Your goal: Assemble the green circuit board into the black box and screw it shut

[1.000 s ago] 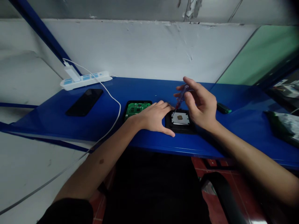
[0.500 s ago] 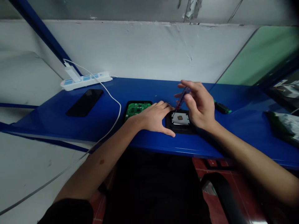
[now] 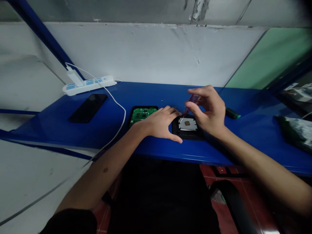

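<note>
A small black device [image 3: 187, 133] with a silver plate [image 3: 188, 124] lies open near the front edge of the blue shelf [image 3: 102, 130]. My left hand [image 3: 159, 123] rests on the shelf with spread fingers, steadying the device's left side. My right hand [image 3: 208, 110] pinches a small screwdriver [image 3: 188, 105] with a translucent handle, tip down at the plate's top left corner. A green circuit board [image 3: 142, 114] in a black frame lies just left of my left hand.
A black phone [image 3: 88, 107] lies at the left, behind it a white power strip [image 3: 89, 84] with a white cable [image 3: 119, 110] trailing off the front edge. A green-black tool [image 3: 232, 113] sits right of my hand, a dark bag [image 3: 296, 131] at far right.
My right hand's fingers have shifted round the screwdriver handle, which stays on the same corner. My left hand has not moved.
</note>
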Demonstrator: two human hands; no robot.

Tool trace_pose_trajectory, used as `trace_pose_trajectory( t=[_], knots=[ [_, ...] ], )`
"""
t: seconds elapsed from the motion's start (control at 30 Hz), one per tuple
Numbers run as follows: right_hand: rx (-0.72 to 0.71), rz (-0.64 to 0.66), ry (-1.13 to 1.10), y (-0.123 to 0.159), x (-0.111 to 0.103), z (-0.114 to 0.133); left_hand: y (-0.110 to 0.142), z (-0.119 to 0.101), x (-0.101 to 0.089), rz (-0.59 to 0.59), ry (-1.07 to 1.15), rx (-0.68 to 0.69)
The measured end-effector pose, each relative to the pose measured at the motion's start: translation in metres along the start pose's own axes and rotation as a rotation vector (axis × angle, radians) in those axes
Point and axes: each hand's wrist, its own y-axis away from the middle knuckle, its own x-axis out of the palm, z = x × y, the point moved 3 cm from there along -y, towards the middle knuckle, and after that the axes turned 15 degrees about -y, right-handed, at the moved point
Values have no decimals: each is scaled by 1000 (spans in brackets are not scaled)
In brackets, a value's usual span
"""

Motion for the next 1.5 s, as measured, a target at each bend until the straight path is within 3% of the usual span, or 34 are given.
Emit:
trace_pose_trajectory(
  t=[0.17,0.43,0.77,0.93,1.13,1.33,1.5],
  knots=[
    [45,65,-48,1,2,4,0,0,0,-5,-9,3],
    [23,-2,-7,1,0,-3,0,0,0,17,-6,6],
    [96,106,-30,2,3,3,0,-1,-2,-17,-25,1],
    [122,73,-22,3,3,-2,1,0,-1,2,-25,1],
    [30,33,23,1,3,0,0,0,1,17,-11,7],
    [122,59,-54,2,6,2,0,0,0,-10,-4,8],
    [72,30,10,1,2,-2,0,0,0,0,-6,0]
  ],
)
